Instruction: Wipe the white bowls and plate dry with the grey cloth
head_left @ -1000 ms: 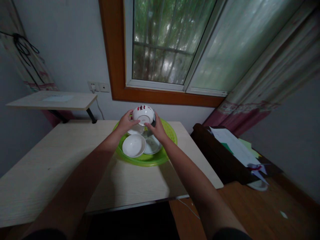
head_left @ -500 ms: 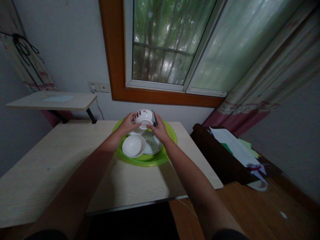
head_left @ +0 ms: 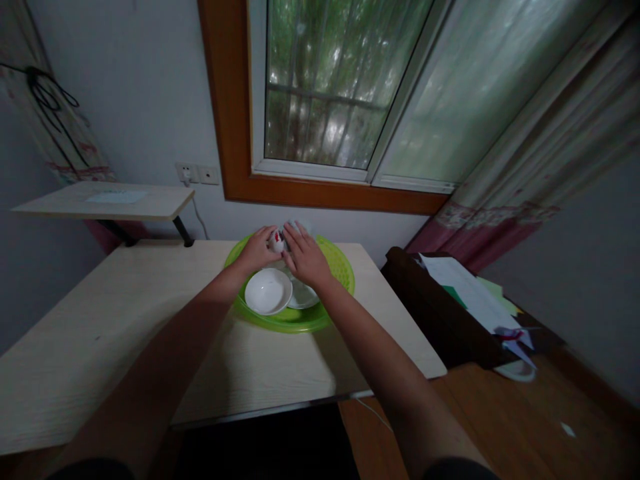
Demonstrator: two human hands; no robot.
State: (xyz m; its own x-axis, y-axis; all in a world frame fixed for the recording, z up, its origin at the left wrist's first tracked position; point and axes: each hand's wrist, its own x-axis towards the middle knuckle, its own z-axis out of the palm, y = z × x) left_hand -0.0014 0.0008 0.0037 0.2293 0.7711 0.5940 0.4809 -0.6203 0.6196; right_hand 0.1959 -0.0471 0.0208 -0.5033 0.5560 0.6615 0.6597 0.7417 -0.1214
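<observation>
A green plastic basin (head_left: 336, 265) sits on the light wooden table (head_left: 100, 320) under the window. Inside it lie a white dish (head_left: 269, 291) and a clear glass dish (head_left: 305, 295) beside it. My left hand (head_left: 259, 248) grips the left side of a white bowl with red marks (head_left: 277, 239) at the back of the basin. My right hand (head_left: 305, 253) lies over the bowl with a pale cloth or sponge (head_left: 299, 227) showing beyond its fingers. Most of the bowl is hidden by my hands.
A small side shelf (head_left: 105, 199) stands at the left by a wall socket (head_left: 197, 174). A dark cabinet with papers (head_left: 470, 293) is to the right of the table. Curtains hang at the right.
The bowl, held up and tilted toward me a second ago, has come down into the back of the basin. My right hand has moved over it and now covers it.
</observation>
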